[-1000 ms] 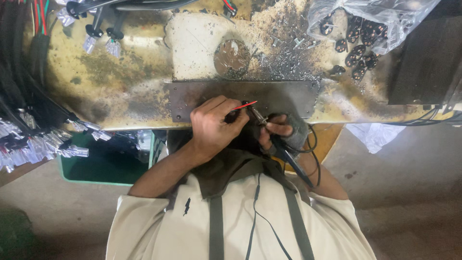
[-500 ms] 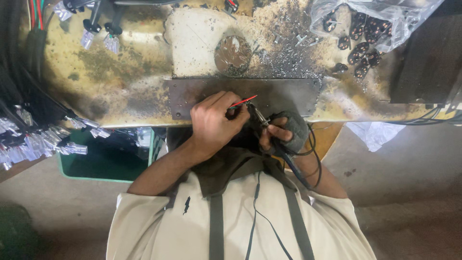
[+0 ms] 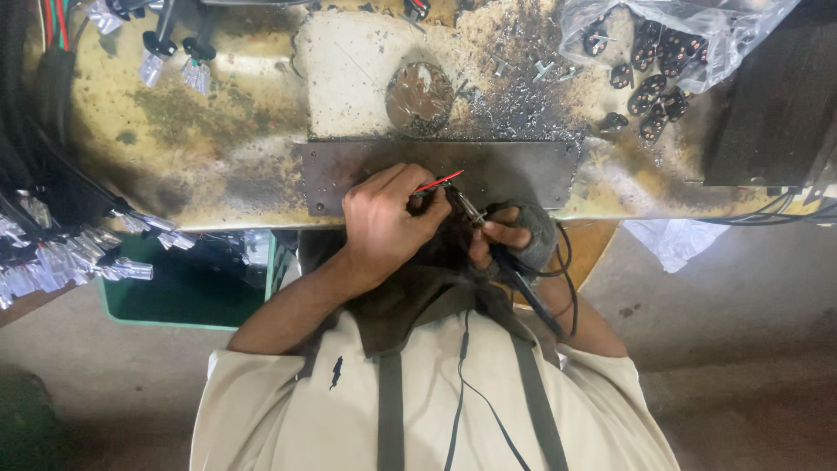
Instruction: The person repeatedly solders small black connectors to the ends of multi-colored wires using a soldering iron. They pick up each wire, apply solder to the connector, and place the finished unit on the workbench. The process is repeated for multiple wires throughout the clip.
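Observation:
My left hand [image 3: 388, 218] is closed around a small dark part with a red wire [image 3: 438, 181] sticking out to the right, held over a grey metal plate [image 3: 523, 170] at the bench's front edge. My right hand [image 3: 514, 240], in a grey fingerless glove, grips a soldering iron [image 3: 501, 249] like a pen. The iron's metal tip [image 3: 462, 202] points up-left and meets the part by my left fingers. Its black cord runs down past my wrist.
The worn, scorched bench [image 3: 218, 148] carries a round dark disc [image 3: 420, 96] and metal scraps. A clear bag of dark connectors [image 3: 663, 44] lies at the back right, a dark box [image 3: 776, 96] at far right. Wire bundles with clear sleeves [image 3: 70, 257] hang left above a green bin [image 3: 187, 292].
Both hands stay at the plate's front edge. The iron's tip has shifted slightly closer to the part in my left hand; the view has moved a little.

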